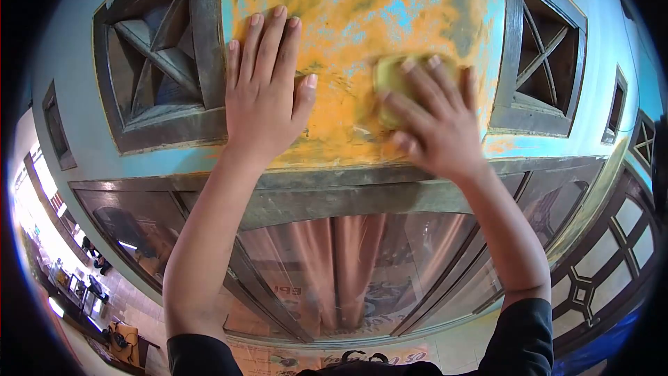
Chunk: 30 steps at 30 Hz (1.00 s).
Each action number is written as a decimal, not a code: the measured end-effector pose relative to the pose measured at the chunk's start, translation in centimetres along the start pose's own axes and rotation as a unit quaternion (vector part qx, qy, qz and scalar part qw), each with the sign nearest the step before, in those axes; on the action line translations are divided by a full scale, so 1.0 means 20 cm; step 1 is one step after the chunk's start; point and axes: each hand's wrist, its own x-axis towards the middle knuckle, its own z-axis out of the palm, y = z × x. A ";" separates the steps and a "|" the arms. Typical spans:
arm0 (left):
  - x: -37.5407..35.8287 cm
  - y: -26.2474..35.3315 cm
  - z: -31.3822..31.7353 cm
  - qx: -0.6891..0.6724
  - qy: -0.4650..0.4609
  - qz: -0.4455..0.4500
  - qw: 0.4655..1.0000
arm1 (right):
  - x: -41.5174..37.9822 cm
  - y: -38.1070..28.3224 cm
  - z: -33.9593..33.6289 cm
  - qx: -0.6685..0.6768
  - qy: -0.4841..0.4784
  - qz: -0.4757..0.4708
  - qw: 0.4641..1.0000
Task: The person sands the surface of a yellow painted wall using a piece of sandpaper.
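Yellow-green sponge (395, 87) pressed under the right hand (435, 122), its orientation blurred, left hand (263, 87) laid flat and open on the orange-stained blue wall panel (362, 7), dark carved wooden vents (156, 56) flanking both sides.

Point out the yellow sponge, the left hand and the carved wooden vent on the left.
yellow sponge (391, 83), head view, on its bare left part beside the fingers.
left hand (264, 94), head view, middle of its back, flat on the wall.
carved wooden vent (156, 49), head view, on its crossed slats.

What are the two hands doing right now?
Left hand: open, flat against the painted wall, holding nothing.
Right hand: fingers curled over a yellowish sponge, pressing it on the wall.
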 end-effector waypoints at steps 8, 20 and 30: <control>0.00 0.01 0.00 0.001 0.000 -0.003 1.000 | 0.06 -0.14 0.02 0.068 0.010 -0.034 0.997; -0.01 0.01 0.00 -0.001 0.001 -0.006 1.000 | 0.10 -0.17 0.03 0.033 0.006 -0.046 0.998; -0.08 0.02 -0.01 -0.001 -0.025 -0.003 1.000 | 0.08 -0.20 0.07 0.062 0.017 -0.055 0.996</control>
